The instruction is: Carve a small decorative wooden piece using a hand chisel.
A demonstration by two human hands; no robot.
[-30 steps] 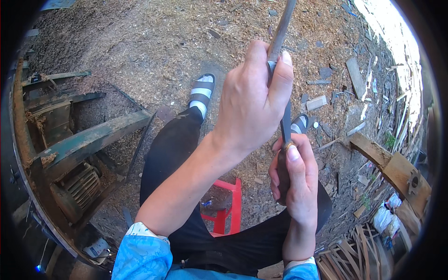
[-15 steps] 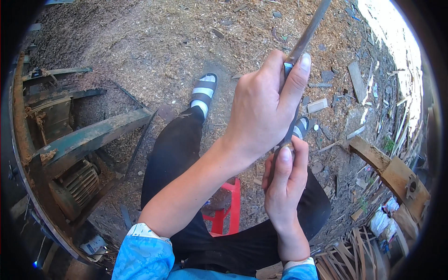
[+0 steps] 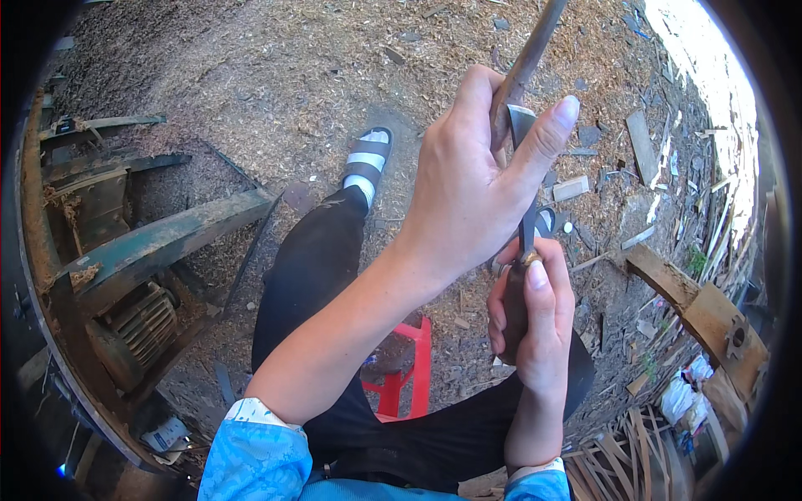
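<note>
Fisheye view, 1, colour. Daylight, strongest at upper right: strip of ground (image 3: 723, 75) there blown out to white. Sawdust-strewn floor (image 3: 251, 108): evenly lit, shadows soft. Machine frame (image 3: 180, 230), left: bowed by lens distortion, lower parts dim. Trousers (image 3: 309, 275): near-black, little detail. Bladed tool (image 3: 523, 129): 1 pale highlight along its end. Left hand (image 3: 468, 188) and right hand (image 3: 541, 313): well lit, fairly crisp. Lower left: 1 small blue glint (image 3: 63, 470). Corners, 4: black; rim detail soft.

Left hand (image 3: 468, 192) grips brown stick (image 3: 537, 50) | right hand (image 3: 545, 334) holds chisel (image 3: 527, 225) by dark handle (image 3: 516, 313) | red stool (image 3: 421, 367) between legs (image 3: 313, 259) | shavings-strewn ground (image 3: 251, 92)
</note>
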